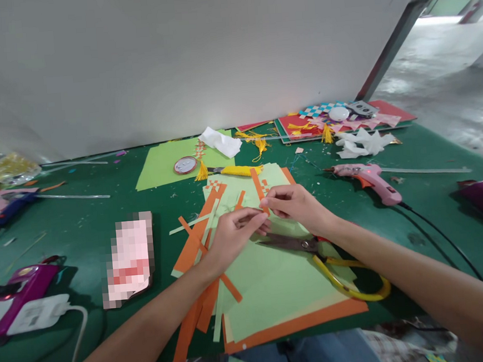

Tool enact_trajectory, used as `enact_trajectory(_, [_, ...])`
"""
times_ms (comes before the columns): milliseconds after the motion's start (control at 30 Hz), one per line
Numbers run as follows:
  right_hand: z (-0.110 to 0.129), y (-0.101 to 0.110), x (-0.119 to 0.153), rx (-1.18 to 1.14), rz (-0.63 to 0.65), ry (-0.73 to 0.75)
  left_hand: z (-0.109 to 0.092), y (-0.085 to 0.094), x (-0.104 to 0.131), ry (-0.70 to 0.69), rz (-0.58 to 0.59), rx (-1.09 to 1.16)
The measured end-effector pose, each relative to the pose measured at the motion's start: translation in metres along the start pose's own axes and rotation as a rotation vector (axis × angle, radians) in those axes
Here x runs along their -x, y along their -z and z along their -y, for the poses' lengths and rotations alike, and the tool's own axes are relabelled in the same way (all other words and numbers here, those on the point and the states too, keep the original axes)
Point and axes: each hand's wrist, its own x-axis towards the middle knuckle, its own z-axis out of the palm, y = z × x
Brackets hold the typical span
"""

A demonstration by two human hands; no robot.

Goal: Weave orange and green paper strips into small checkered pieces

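Observation:
Both hands meet over light green paper sheets (pixel 271 290) that lie on orange paper. My right hand (pixel 289 202) pinches an orange paper strip (pixel 258 185), which stands up from its fingertips. Close beside it on the left, my left hand (pixel 241 231) has its thumb and fingers curled near the strip's lower end; anything between them is too small to make out. Scissors (pixel 350 292) with yellow handles lie partly beneath the right forearm. Orange strips (pixel 191 235) and pale green strips (pixel 218 311) are scattered left of the hands.
A pink glue gun (pixel 369 179) lies to the right, a blue one (pixel 13 209) far left. Left are a phone (pixel 130 256) and purple power strip (pixel 36 281). Behind the hands are a yellow cutter (pixel 238 171), tape roll (pixel 185 165), crumpled tissues (pixel 222 142) and red boards (pixel 395 112).

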Motion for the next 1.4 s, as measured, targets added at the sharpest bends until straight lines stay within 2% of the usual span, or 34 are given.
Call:
enact_trajectory(233, [-0.0013,-0.0023,0.0012,-0.033,0.046,0.027,0.0011,0.0010,-0.0005,-0.004,0.023,-0.018])
enact_trajectory(433, [0.0004,0.0010,0.0013,-0.020,0.073,0.013,0.0018,0.0019,0.0012,-0.011,-0.010,-0.032])
enact_trajectory(500, [0.0005,0.0010,0.0017,-0.053,0.073,-0.003,-0.0001,0.0017,0.0010,0.009,0.011,0.014])
enact_trajectory(633, [0.0009,-0.0001,0.0017,-0.208,0.068,-0.046,-0.0020,0.0025,-0.0008,0.071,0.132,0.240])
enact_trajectory(800, [-0.0009,-0.0005,0.0008,-0.323,0.121,-0.059,0.0017,0.0049,-0.0023,0.154,0.227,0.414])
enact_trajectory(1000, [-0.0019,-0.0003,0.0011,-0.357,0.157,-0.069,-0.0004,0.0047,-0.0024,0.182,0.224,0.466])
enact_trajectory(1400, [0.0048,-0.0002,0.0021,-0.279,0.170,-0.107,-0.0001,0.0051,-0.0037,0.213,0.238,0.494])
